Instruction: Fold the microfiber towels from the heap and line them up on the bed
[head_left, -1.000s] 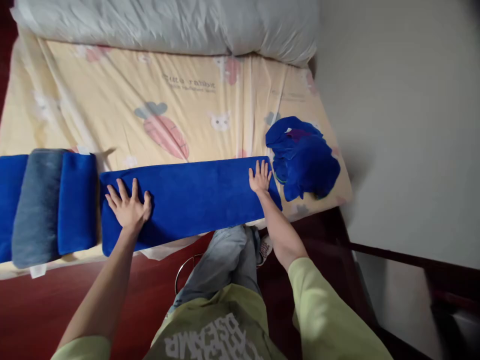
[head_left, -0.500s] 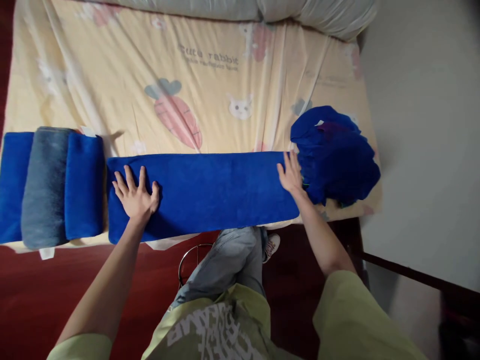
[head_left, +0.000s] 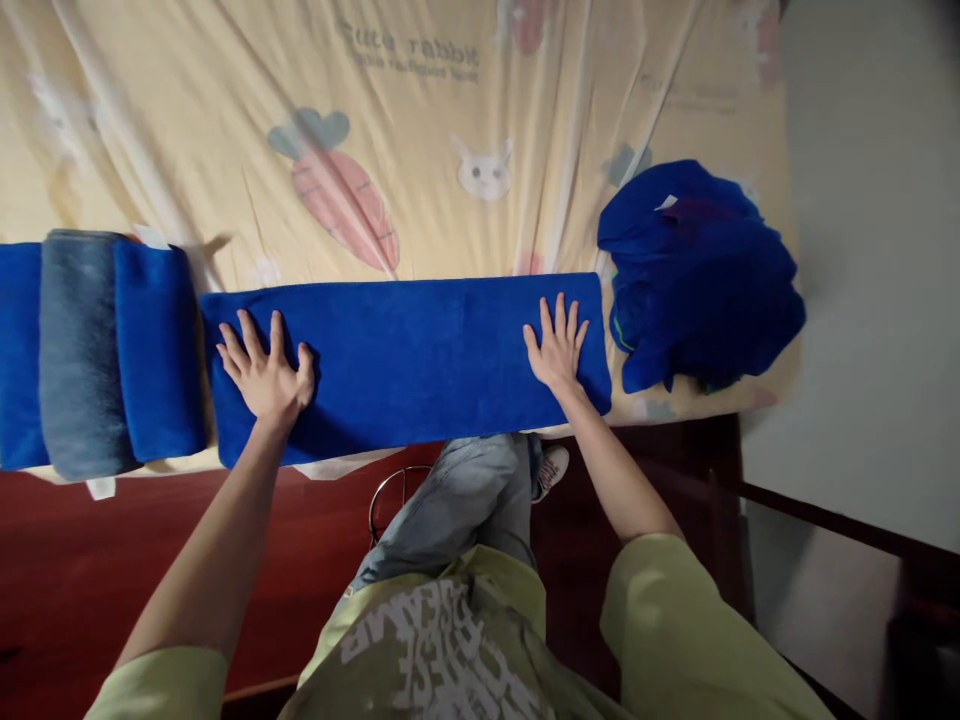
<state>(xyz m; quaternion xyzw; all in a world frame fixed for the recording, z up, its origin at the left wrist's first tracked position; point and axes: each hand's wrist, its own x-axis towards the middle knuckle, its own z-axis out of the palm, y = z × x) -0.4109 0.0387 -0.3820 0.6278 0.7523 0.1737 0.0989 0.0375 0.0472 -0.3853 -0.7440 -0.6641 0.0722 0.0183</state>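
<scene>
A long blue towel (head_left: 420, 360) lies flat along the front edge of the bed, looking like a smooth narrow strip. My left hand (head_left: 268, 375) rests on its left end with the fingers spread. Near the right end, my right hand (head_left: 556, 345) presses flat on the same towel, fingers apart. Neither hand grips anything. Just past the towel's right end sits a crumpled blue cloth heap (head_left: 705, 285) with a small white tag. To the left of the towel are folded blue cloth (head_left: 157, 350) and a folded grey cloth (head_left: 84, 350), side by side.
The bed carries a cream sheet (head_left: 225, 180) printed with carrots and rabbits. A pale wall (head_left: 862, 250) stands to the right. Below the bed edge are a dark red floor (head_left: 90, 570), my legs in jeans (head_left: 457, 510) and part of a metal ring (head_left: 379, 500).
My right hand has slid left along the towel, away from the blue heap, uncovering the towel's right end. My left hand stays on the left end. The view has shifted slightly.
</scene>
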